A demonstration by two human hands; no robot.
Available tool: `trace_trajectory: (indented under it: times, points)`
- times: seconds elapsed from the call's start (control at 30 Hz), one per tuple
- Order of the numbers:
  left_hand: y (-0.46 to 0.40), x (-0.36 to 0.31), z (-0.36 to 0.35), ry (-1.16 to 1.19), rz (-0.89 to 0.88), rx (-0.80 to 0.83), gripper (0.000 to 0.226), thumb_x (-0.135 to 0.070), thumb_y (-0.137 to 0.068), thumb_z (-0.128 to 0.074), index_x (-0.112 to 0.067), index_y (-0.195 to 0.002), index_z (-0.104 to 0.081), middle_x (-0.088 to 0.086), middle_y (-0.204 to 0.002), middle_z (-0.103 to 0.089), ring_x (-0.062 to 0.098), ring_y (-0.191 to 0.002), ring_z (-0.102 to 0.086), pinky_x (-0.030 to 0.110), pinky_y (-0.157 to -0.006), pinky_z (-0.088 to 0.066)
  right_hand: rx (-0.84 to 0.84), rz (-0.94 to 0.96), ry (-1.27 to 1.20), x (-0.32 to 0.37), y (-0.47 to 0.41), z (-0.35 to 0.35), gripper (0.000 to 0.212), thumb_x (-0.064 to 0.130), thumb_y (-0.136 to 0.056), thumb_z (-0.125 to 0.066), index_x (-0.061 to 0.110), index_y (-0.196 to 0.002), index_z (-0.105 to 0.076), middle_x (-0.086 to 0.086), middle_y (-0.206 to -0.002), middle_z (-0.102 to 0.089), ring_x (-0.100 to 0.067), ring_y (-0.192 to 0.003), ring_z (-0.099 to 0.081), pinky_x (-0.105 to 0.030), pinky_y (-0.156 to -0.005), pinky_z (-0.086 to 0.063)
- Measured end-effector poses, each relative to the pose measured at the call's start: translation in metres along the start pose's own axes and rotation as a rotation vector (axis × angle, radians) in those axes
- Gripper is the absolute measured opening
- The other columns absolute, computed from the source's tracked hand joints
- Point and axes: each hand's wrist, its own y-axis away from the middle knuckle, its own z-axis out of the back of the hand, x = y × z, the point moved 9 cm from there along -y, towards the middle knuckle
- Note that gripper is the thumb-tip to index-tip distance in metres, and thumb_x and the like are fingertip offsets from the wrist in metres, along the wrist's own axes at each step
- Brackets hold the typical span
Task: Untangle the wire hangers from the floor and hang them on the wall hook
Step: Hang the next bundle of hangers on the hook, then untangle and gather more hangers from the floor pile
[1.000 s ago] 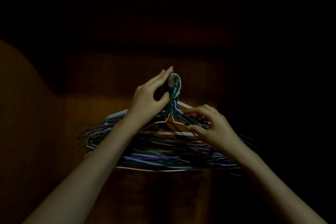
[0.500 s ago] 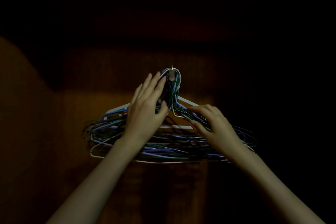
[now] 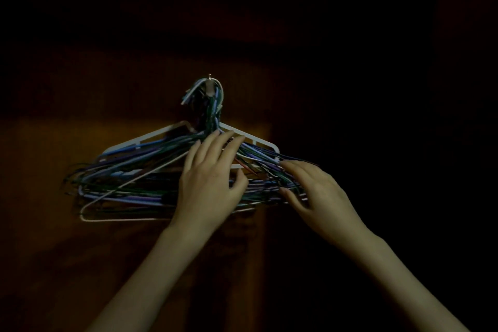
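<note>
The dark brown wooden wall fills the view, most of it lost in shadow, with a dimly lit warm patch behind the work.

Against it hangs the thick bundle of thin wire hangers in blue, purple, green and white, its shoulders fanned out wide to left and right and its bottom bars stacked in a loose band. A white plastic hanger with a flat slotted shoulder sits at the back of the bundle, just above the wires, and one pale wire hanger droops lowest at the left, tilted off from the rest. The hook ends of all the hangers gather into a tight neck that loops over the small metal wall hook, so the bundle is up on the wall.

The person's left hand lies over the middle of the bundle just below the neck, fingers straight and spread, tips touching the wires, thumb out to the side; its grip is wide and closes on nothing. The right hand rests on the right shoulder of the bundle, fingers gently bent with the tips pressing among the wires; whether any wire is pinched cannot be told in the dim light.
</note>
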Motion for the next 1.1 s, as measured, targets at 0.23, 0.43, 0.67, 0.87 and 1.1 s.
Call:
trace_trajectory:
  times: [0.23, 0.43, 0.67, 0.87, 1.1]
  points:
    - [0.029, -0.062, -0.037, 0.117, -0.076, 0.117, 0.063, -0.042, -0.083, -0.027, -0.025, -0.144, -0.034, -0.006, -0.149, -0.035, 0.009, -0.14, -0.02, 0.03, -0.115, -0.004, 0.039, -0.069, 0.157, -0.047, 0.058, 0.022, 0.058, 0.044, -0.093, -0.043, 0.026, -0.145, -0.025, 0.007, -0.152, -0.026, -0.008, -0.142, -0.016, -0.026, -0.114, -0.005]
    - [0.064, -0.146, -0.062, 0.282, -0.14, 0.187, 0.06, -0.041, -0.086, -0.029, -0.024, -0.143, -0.034, -0.005, -0.149, -0.034, 0.008, -0.141, -0.017, 0.034, -0.116, -0.009, 0.131, -0.142, 0.203, -0.093, 0.136, 0.046, 0.061, 0.042, -0.092, -0.04, 0.025, -0.146, -0.019, 0.006, -0.155, -0.016, -0.004, -0.14, 0.001, -0.027, -0.114, 0.005]
    - [0.12, -0.268, -0.069, 0.439, -0.202, 0.264, 0.057, -0.035, -0.087, -0.036, -0.02, -0.142, -0.036, 0.0, -0.147, -0.037, 0.013, -0.14, -0.024, 0.037, -0.114, -0.014, 0.181, -0.29, 0.248, -0.16, 0.25, 0.088, 0.063, 0.045, -0.087, -0.03, 0.021, -0.145, -0.024, 0.003, -0.154, -0.022, -0.006, -0.138, -0.002, -0.032, -0.115, 0.0]
    - [0.184, -0.389, -0.103, 0.573, -0.307, 0.432, 0.06, -0.027, -0.088, -0.053, -0.023, -0.144, -0.031, -0.001, -0.15, -0.032, 0.012, -0.142, -0.018, 0.035, -0.114, -0.007, 0.234, -0.45, 0.366, -0.224, 0.383, 0.118, 0.06, 0.036, -0.089, -0.053, 0.017, -0.142, -0.033, -0.002, -0.149, -0.034, -0.013, -0.139, -0.017, -0.037, -0.113, -0.008]
    - [0.264, -0.526, -0.118, 0.703, -0.441, 0.558, 0.063, -0.031, -0.082, -0.046, -0.023, -0.143, -0.033, 0.0, -0.148, -0.037, 0.015, -0.14, -0.022, 0.032, -0.116, -0.004, 0.294, -0.687, 0.446, -0.269, 0.532, 0.164, 0.061, 0.032, -0.089, -0.057, 0.013, -0.142, -0.033, -0.004, -0.148, -0.035, -0.019, -0.14, -0.026, -0.039, -0.113, -0.011]
